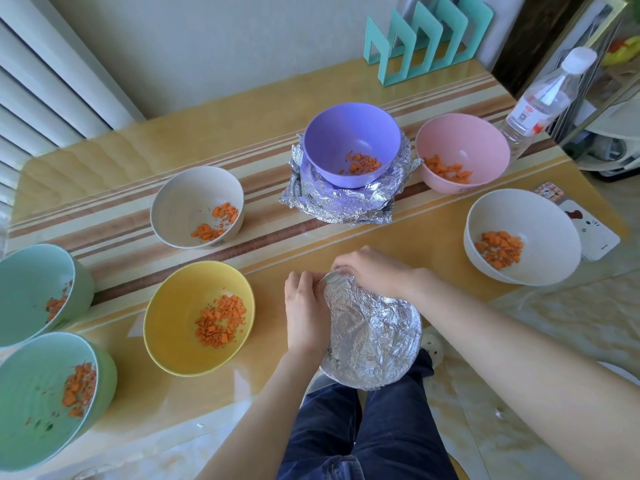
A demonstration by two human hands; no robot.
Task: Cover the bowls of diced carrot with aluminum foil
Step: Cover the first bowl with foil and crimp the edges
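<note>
This looks like a home, most likely a dining corner or kitchen. A glossy worktop point(138, 150) with wood-grain stripes carries everyday pastel tableware: a yellow bowl point(169, 344), a purple bowl point(349, 126) and a pink bowl point(460, 140), each holding diced carrot point(218, 323), along with crumpled aluminum foil point(374, 327). A white ribbed radiator point(41, 81) stands at the far left against a plain wall. A teal slotted rack point(426, 39) sits at the far edge, and a clear plastic bottle point(543, 98) stands at the far right beside a wire shelf unit point(606, 109). The floor point(571, 323) on the right is marble-patterned tile.
</note>
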